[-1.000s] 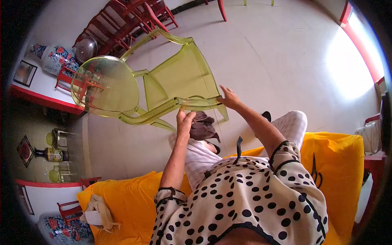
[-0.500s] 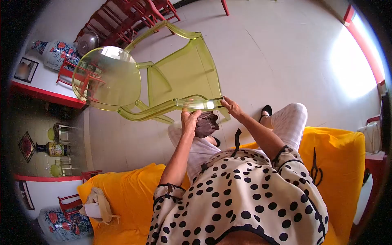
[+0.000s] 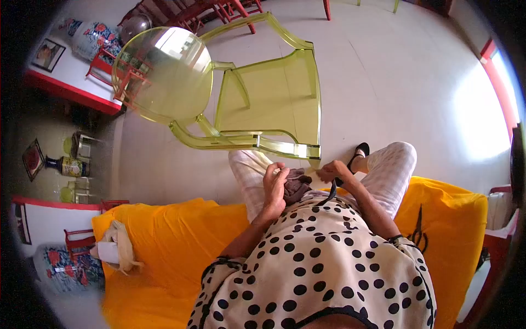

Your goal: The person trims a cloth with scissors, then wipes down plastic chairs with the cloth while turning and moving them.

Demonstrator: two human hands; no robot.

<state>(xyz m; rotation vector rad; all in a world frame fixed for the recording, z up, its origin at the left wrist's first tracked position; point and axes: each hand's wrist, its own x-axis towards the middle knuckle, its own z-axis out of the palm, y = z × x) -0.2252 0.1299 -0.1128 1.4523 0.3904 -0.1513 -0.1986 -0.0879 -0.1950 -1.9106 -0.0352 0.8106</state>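
Note:
My left hand [image 3: 276, 189] is closed around a crumpled dark brown cloth [image 3: 297, 186] above my lap. To its right, my right hand [image 3: 335, 172] has its fingers curled in, slightly blurred; whether anything is in them is hidden. A dark fabric strap [image 3: 329, 194] hangs just below that hand, at my waist. In front of my knees is a see-through yellow-green armchair [image 3: 268, 104] with a round back, which points to the left. Its nearest armrest [image 3: 285, 147] lies just beyond both hands, and neither hand touches it.
I sit on a seat with an orange cover [image 3: 170, 230]. Black scissors [image 3: 419, 230] lie on it at my right, and a beige bag [image 3: 118, 249] at far left. Red wooden chairs [image 3: 235, 13] stand at the back; a large floral vase [image 3: 98, 41] is upper left.
Both hands have come off the chair's armrest and drawn back toward my lap. The brown cloth has come back with my left hand. The chair appears higher in view.

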